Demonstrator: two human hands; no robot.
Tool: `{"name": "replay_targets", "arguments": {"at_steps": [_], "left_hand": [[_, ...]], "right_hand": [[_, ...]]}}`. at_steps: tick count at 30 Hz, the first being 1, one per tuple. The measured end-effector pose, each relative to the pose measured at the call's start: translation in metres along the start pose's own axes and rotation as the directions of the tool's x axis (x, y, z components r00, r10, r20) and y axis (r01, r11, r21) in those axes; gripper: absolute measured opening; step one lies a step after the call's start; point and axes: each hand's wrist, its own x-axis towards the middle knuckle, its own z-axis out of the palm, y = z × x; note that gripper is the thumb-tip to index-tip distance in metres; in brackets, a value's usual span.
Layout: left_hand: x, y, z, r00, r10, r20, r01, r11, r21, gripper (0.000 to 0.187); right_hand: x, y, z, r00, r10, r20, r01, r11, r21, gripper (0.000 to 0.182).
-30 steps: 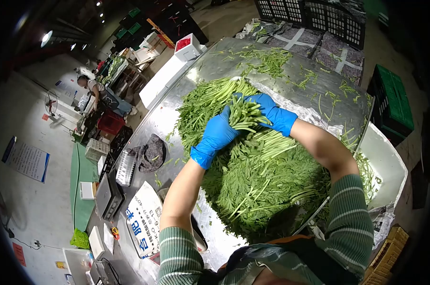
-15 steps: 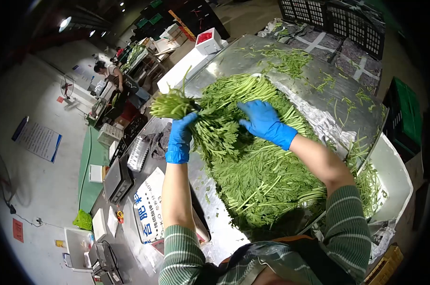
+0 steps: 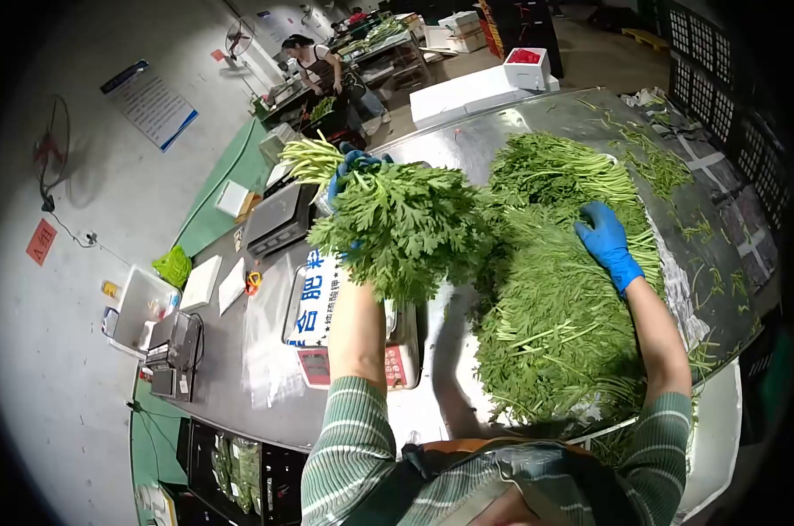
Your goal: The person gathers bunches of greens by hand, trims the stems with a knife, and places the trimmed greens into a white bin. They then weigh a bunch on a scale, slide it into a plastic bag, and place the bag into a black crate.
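My left hand, in a blue glove, is wrapped round the stems of a leafy green bunch. The bunch hangs over the edge of a scale, its pale stems pointing left and its leaves hiding part of my hand. Under it, white sacking with blue characters covers the scale's top. My right hand, also gloved in blue, rests on the right side of a large heap of greens, its fingers partly sunk among the leaves and stems. What those fingers hold, if anything, is hidden.
A white foam box with red contents stands beyond the metal table. Loose stems lie at the right. Another person works at the back left. A dark scale, clear plastic bags and a white bin are left.
The view has turned left. My left hand has carried the bunch away from the heap, over toward the scale. My right hand has drawn away from the bunch and is lower on the heap's right side.
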Motion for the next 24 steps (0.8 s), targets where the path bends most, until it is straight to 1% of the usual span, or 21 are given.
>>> {"name": "replay_targets", "arguments": {"at_steps": [1, 3, 4, 6, 7, 9, 11, 12, 13, 14, 16, 17, 18, 19, 20, 21, 22, 23, 24], "left_hand": [[0.006, 0.005, -0.005, 1.0, 0.003, -0.015, -0.003, 1.0, 0.006, 0.032], [0.018, 0.008, -0.016, 0.999, -0.008, -0.039, 0.008, 1.0, -0.01, 0.033], [0.021, 0.008, -0.021, 0.999, -0.013, -0.052, 0.012, 1.0, -0.02, 0.033], [0.026, 0.007, -0.027, 0.997, -0.019, -0.07, 0.016, 0.999, -0.039, 0.033], [0.028, 0.007, -0.03, 0.997, -0.019, -0.072, 0.015, 0.999, -0.051, 0.033], [0.029, 0.004, -0.028, 0.998, -0.009, -0.067, 0.004, 0.997, -0.076, 0.034], [0.029, -0.002, -0.024, 0.999, 0.008, -0.053, -0.014, 0.994, -0.11, 0.034], [0.026, -0.004, -0.018, 0.999, 0.044, -0.03, -0.047, 0.992, -0.114, 0.034], [0.022, -0.005, -0.008, 0.997, 0.083, -0.006, -0.083, 0.99, -0.11, 0.034], [0.012, -0.002, 0.011, 0.982, 0.185, 0.046, -0.183, 0.982, -0.034, 0.033], [0.01, 0.0, 0.016, 0.984, 0.175, 0.02, -0.172, 0.977, -0.123, 0.032], [0.006, 0.003, 0.017, 0.991, 0.113, -0.069, -0.12, 0.985, -0.121, 0.031], [0.004, 0.002, 0.01, 0.994, 0.096, -0.057, -0.102, 0.988, -0.118, 0.03], [0.002, 0.001, 0.003, 0.996, 0.08, -0.045, -0.084, 0.99, -0.114, 0.029], [0.001, -0.003, -0.003, 0.993, 0.117, 0.014, -0.117, 0.993, 0.004, 0.027], [0.003, -0.007, -0.01, 0.995, 0.101, 0.001, -0.101, 0.995, -0.012, 0.027], [0.01, -0.015, -0.024, 0.997, 0.082, -0.011, -0.082, 0.996, -0.028, 0.026], [0.017, -0.02, -0.038, 0.991, 0.102, 0.084, -0.101, 0.995, -0.014, 0.025], [0.009, -0.018, -0.023, 0.999, 0.031, 0.033, -0.029, 0.997, -0.073, 0.025]], "right_hand": [[0.004, -0.01, -0.009, 0.996, 0.064, -0.069, -0.062, 0.998, 0.029, 0.027], [0.015, -0.032, -0.02, 0.983, 0.073, -0.169, -0.031, 0.971, 0.237, 0.025], [0.016, -0.059, -0.034, 0.987, 0.05, -0.153, 0.003, 0.945, 0.328, 0.024], [0.013, -0.104, -0.045, 0.997, 0.061, 0.053, -0.08, 0.83, 0.553, 0.025], [0.009, -0.126, -0.049, 0.964, 0.056, 0.259, -0.199, 0.797, 0.57, 0.029], [-0.007, -0.178, -0.053, 0.866, -0.023, 0.5, -0.272, 0.816, 0.51, 0.035], [-0.023, -0.227, -0.058, 0.819, 0.065, 0.571, -0.393, 0.788, 0.474, 0.037], [-0.026, -0.215, -0.025, 0.772, -0.003, 0.636, -0.524, 0.563, 0.639, 0.036], [-0.028, -0.204, 0.008, 0.737, -0.094, 0.669, -0.625, 0.284, 0.728, 0.035], [-0.039, -0.224, 0.006, 0.842, -0.124, 0.526, -0.511, 0.131, 0.849, 0.031], [-0.047, -0.238, 0.008, 0.821, -0.094, 0.563, -0.562, 0.044, 0.826, 0.029], [-0.056, -0.242, 0.001, 0.786, 0.054, 0.616, -0.618, 0.04, 0.785, 0.028], [-0.059, -0.243, -0.003, 0.786, 0.063, 0.615, -0.618, 0.049, 0.785, 0.028], [-0.063, -0.24, -0.007, 0.798, 0.032, 0.602, -0.597, 0.174, 0.783, 0.028], [-0.066, -0.236, -0.01, 0.806, 0.0, 0.592, -0.566, 0.291, 0.771, 0.027], [-0.07, -0.231, -0.011, 0.833, 0.002, 0.553, -0.52, 0.342, 0.782, 0.028], [-0.075, -0.225, -0.015, 0.813, 0.042, 0.581, -0.556, 0.356, 0.751, 0.027], [-0.08, -0.222, -0.023, 0.791, 0.084, 0.605, -0.589, 0.371, 0.718, 0.026], [-0.086, -0.227, -0.04, 0.769, 0.131, 0.626, -0.614, 0.424, 0.665, 0.025]]}}
